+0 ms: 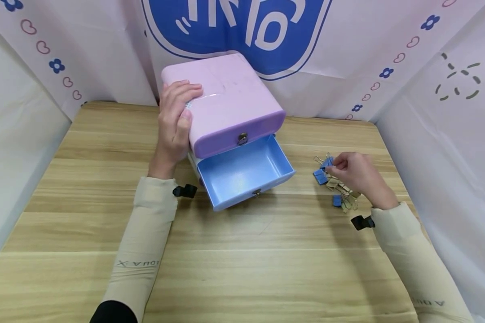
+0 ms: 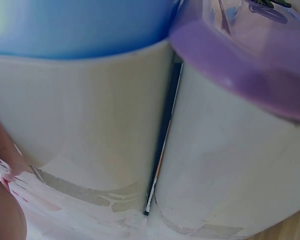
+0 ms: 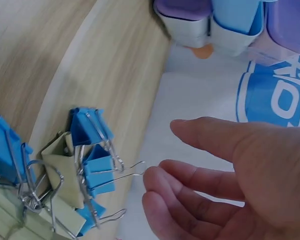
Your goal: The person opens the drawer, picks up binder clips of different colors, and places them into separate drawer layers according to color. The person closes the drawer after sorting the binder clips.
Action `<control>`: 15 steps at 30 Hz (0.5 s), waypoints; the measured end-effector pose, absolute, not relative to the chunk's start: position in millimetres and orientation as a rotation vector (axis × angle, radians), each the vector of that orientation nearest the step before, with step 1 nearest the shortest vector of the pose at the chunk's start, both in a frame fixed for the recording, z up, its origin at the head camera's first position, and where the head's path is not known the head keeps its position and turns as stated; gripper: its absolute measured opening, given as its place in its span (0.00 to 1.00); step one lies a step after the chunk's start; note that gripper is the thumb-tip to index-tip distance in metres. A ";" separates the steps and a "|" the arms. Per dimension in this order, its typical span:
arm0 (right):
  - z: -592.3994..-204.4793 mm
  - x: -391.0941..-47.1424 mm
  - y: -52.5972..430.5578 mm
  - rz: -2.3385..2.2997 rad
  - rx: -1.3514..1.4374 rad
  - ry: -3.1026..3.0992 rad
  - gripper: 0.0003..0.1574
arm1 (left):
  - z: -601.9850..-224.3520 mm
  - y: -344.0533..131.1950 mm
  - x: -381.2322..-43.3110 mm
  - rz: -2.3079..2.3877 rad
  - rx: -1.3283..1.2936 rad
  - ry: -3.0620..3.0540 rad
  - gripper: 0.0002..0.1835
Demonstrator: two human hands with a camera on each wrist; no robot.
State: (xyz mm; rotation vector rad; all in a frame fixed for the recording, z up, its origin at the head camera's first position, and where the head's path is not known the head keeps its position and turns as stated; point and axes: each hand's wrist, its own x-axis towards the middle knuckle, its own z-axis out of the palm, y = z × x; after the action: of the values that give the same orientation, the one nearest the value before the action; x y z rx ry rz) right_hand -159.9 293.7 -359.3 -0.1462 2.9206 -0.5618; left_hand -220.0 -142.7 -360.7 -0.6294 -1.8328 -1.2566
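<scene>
My left hand (image 1: 174, 116) rests on the top left side of a small drawer cabinet (image 1: 230, 85) with a pink top, fingers laid along it. Below its purple upper drawer (image 1: 226, 141), a blue drawer (image 1: 242, 168) is pulled out, with nothing inside. The left wrist view shows the cabinet's pale side wall (image 2: 80, 110) up close. On the right, my right hand (image 1: 357, 175) is over a pile of blue and cream binder clips (image 1: 320, 176). In the right wrist view its thumb is apart from its fingers (image 3: 190, 175), fingertips right by a blue clip's (image 3: 100, 175) wire handles.
The wooden table (image 1: 242, 269) ends at a printed backdrop (image 1: 117, 54) behind the cabinet, and white side sheets (image 1: 440, 121) stand left and right. Cream binder clips (image 3: 65, 170) lie tangled among the blue ones. Another purple drawer (image 3: 182, 9) shows in the right wrist view.
</scene>
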 end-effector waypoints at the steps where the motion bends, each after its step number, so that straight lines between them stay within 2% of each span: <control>1: -361.3 -161.3 295.0 -0.546 -0.151 2.923 0.20 | -362.4 -143.3 -221.7 -1.255 -0.632 -1.833 0.31; 15: -385.0 -176.9 296.7 -0.483 -0.172 2.907 0.16 | -370.0 -146.5 -227.5 -1.242 -0.641 -1.833 0.31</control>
State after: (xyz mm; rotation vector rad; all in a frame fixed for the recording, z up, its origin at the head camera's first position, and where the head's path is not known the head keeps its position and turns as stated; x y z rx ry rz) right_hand -176.9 296.7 -385.0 -0.1719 2.9065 -0.4826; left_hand -227.5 -146.5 -370.0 -0.6406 -1.8331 -1.2424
